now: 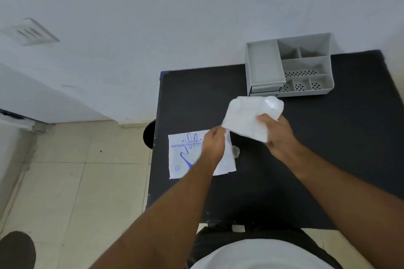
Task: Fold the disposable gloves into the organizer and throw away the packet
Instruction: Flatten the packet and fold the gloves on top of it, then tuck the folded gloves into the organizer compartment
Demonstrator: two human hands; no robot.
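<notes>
A folded stack of white disposable gloves [247, 116] hangs above the black table [349, 137], gripped from the right by my right hand [277, 133]. My left hand [213, 144] pinches the stack's lower left corner. Under my left hand lies the flat white packet [185, 155] with a blue hand print and the words "DISPOSABLE POLYETHY", near the table's left edge. The grey organizer [288, 65], with several open compartments, stands at the back of the table against the wall, just beyond the gloves.
A dark round bin [149, 135] shows on the floor just left of the table. Beige floor tiles [76, 170] spread to the left, with a dark shoe-like shape [17, 249] at the bottom left. A small clear scrap [236, 151] lies beside the packet.
</notes>
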